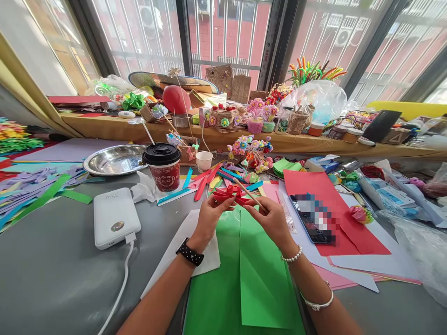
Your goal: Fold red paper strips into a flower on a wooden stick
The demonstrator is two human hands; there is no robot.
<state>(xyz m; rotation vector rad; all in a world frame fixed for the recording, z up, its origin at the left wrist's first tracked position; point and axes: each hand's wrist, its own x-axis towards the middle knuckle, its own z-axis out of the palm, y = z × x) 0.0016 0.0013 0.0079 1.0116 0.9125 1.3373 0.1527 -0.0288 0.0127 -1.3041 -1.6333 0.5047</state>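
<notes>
Above the green paper sheets [216,302], my left hand [211,216] pinches a red folded-paper flower [228,191] by its near side. My right hand [271,218] is closed around a thin wooden stick [250,191], which slants up to the left past the flower. Its fingertips are close to the flower's right petals; whether they touch is hard to tell. A white sheet [206,253] lies partly beneath my left wrist. Just beyond the hands are loose red and blue paper strips [209,179].
Left of the hands are a white power bank [113,216] with a cable, a lidded paper cup [164,172] and a metal plate [115,160]. On the right, a phone [310,218] rests on red paper [363,232]. Crafted flowers [251,151] stand behind.
</notes>
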